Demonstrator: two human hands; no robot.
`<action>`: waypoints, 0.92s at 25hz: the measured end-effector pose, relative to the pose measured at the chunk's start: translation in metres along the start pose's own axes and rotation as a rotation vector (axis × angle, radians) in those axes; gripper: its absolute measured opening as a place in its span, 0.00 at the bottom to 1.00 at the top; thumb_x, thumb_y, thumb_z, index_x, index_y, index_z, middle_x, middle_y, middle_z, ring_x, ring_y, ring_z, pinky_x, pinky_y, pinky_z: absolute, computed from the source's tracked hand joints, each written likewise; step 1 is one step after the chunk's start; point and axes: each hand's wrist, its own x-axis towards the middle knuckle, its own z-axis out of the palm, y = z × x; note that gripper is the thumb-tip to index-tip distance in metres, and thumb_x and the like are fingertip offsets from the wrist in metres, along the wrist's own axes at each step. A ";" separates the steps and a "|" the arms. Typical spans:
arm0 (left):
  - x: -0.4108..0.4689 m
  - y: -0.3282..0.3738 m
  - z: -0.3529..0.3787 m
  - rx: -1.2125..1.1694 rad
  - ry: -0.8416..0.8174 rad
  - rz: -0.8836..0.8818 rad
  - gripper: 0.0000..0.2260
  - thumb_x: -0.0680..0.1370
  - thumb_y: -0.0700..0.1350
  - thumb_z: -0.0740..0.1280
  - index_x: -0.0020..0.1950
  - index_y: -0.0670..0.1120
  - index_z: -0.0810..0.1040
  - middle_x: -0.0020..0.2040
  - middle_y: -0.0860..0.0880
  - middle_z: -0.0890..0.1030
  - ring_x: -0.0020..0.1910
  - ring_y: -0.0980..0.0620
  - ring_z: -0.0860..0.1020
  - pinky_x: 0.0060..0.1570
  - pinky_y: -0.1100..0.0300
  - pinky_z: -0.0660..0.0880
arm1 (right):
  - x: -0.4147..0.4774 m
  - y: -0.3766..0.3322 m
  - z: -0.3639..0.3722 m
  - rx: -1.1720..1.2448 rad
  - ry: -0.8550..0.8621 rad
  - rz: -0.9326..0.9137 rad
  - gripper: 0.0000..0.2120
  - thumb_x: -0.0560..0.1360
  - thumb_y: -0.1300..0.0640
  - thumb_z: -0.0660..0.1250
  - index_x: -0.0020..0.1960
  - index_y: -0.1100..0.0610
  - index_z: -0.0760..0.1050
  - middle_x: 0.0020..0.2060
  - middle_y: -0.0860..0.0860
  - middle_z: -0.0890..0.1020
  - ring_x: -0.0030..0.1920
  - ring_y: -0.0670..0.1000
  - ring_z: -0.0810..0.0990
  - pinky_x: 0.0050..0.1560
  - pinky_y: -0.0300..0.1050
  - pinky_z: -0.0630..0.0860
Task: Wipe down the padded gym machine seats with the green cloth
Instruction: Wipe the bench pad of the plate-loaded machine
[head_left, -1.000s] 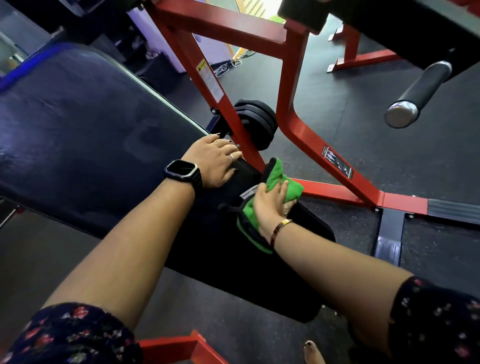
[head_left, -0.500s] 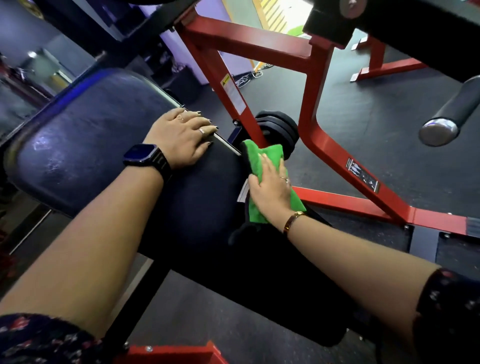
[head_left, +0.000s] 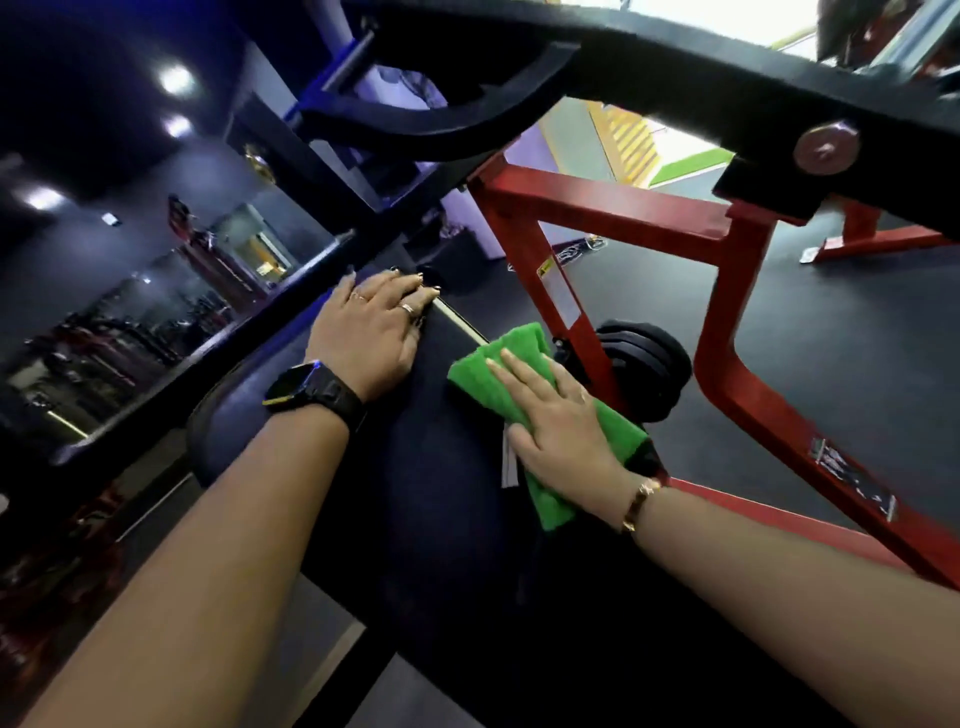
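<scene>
A long black padded seat (head_left: 431, 499) runs from the lower right up toward the middle. The green cloth (head_left: 498, 387) lies flat on its right side. My right hand (head_left: 558, 426) presses on the cloth with straight fingers, covering its middle. Further up the pad, my left hand (head_left: 371, 327) rests palm down near the far edge, fingers spread and relaxed. It wears rings, and a black watch sits on that wrist.
A red steel frame (head_left: 737, 374) stands right of the seat, with black weight plates (head_left: 649, 369) close to the cloth. A black machine arm (head_left: 649, 62) crosses overhead. Dark rubber floor (head_left: 857, 338) spreads to the right. A mirror wall (head_left: 130, 322) is at the left.
Both hands have slid up the pad toward its far end. The right hand went from gripping the bunched cloth to pressing it flat. The view tilted upward.
</scene>
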 end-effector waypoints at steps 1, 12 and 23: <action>0.000 -0.005 -0.001 -0.045 -0.012 -0.043 0.23 0.77 0.52 0.50 0.68 0.50 0.71 0.67 0.48 0.73 0.66 0.45 0.70 0.66 0.47 0.65 | -0.008 0.004 0.002 -0.028 -0.007 -0.085 0.33 0.70 0.44 0.49 0.74 0.34 0.45 0.74 0.35 0.51 0.76 0.51 0.47 0.74 0.50 0.47; -0.046 -0.050 -0.021 -0.226 -0.129 -0.337 0.21 0.79 0.52 0.50 0.73 0.56 0.59 0.73 0.56 0.65 0.65 0.46 0.71 0.58 0.45 0.73 | 0.028 -0.044 0.003 -0.197 0.036 -0.460 0.33 0.68 0.45 0.56 0.74 0.40 0.57 0.74 0.39 0.60 0.75 0.52 0.55 0.71 0.52 0.54; -0.083 -0.054 -0.032 -0.241 -0.058 -0.368 0.21 0.80 0.47 0.54 0.73 0.56 0.61 0.73 0.57 0.65 0.69 0.53 0.67 0.61 0.54 0.70 | 0.058 -0.056 0.002 -0.305 0.049 -0.587 0.30 0.73 0.41 0.54 0.75 0.40 0.55 0.75 0.40 0.58 0.76 0.53 0.51 0.73 0.55 0.55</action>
